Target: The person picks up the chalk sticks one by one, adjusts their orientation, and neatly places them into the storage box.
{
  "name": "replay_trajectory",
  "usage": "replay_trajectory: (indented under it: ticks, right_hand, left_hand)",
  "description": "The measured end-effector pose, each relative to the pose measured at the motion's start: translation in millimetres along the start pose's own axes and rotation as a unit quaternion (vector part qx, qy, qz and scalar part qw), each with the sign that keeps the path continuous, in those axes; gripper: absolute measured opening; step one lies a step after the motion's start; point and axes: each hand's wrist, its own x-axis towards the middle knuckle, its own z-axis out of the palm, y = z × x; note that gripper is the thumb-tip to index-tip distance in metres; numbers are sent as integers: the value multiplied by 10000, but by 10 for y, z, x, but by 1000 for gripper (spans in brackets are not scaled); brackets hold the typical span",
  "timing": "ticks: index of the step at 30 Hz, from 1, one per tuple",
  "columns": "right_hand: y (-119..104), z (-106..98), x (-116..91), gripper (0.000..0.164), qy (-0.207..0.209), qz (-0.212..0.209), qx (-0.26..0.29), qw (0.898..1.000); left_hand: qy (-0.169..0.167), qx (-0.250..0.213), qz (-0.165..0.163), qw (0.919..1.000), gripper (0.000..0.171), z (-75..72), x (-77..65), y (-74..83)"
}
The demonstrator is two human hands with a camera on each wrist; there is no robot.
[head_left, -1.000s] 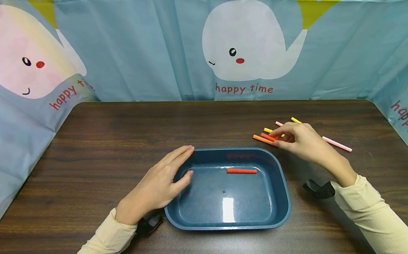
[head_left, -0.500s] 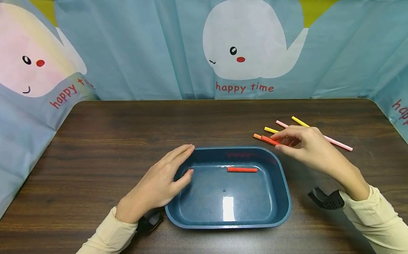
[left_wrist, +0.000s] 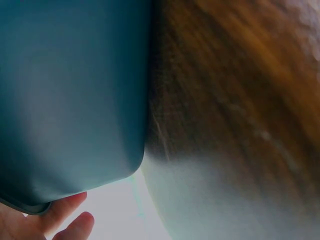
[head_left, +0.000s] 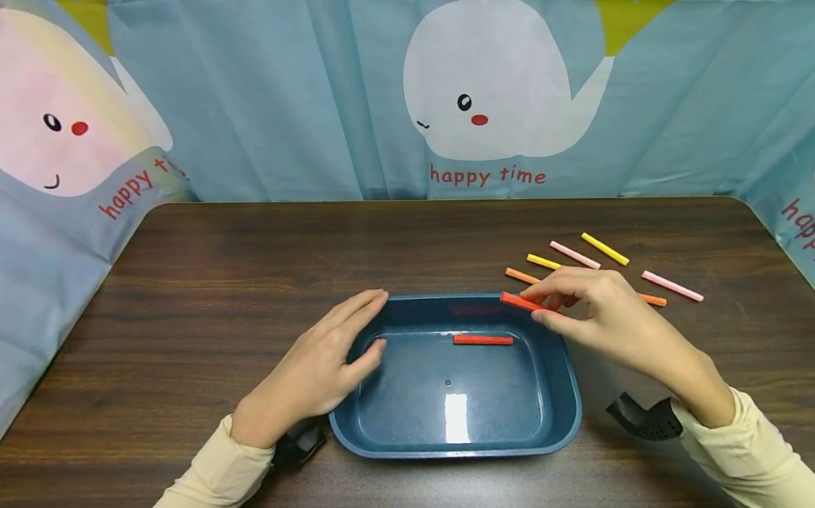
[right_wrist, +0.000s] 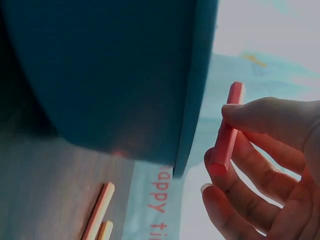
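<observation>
My right hand [head_left: 606, 311] pinches a red stick of chalk [head_left: 517, 301] between thumb and fingers, over the back right corner of a blue plastic box [head_left: 568, 403]. In the right wrist view the chalk [right_wrist: 230, 142] shows its faceted sides, apart from the box wall. Another red chalk [head_left: 483, 339] lies on the box floor. My left hand [head_left: 315, 369] rests on the box's left rim near the back corner, fingers extended along the outside and thumb over the inside. In the left wrist view, its fingertips [left_wrist: 82, 225] are beside the box corner.
Behind and right of the box, several chalks lie apart on the dark wooden table [head_left: 182, 330]: orange [head_left: 519, 275], yellow chalk [head_left: 605, 249], pink chalk [head_left: 575, 255] and another pink chalk [head_left: 672, 287]. A printed blue cloth [head_left: 268, 94] surrounds the table's back and sides.
My right hand has picked up the red chalk from beside the orange one and moved it left and nearer, over the box's corner. The left hand has stayed still.
</observation>
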Motion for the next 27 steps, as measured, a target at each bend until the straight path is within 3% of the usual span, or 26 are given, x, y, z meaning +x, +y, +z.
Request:
replay_trajectory:
  ticks: [19,27]
  right_hand:
    - [-127,373,81,24,-743,-52,89,9972]
    - [-97,521,74,21,-992,-115,-295,9946]
  left_hand:
    - [-14,3,-32,10000,58,3,-8,2]
    - [-1,-3,7,10000,58,8,-5,-3]
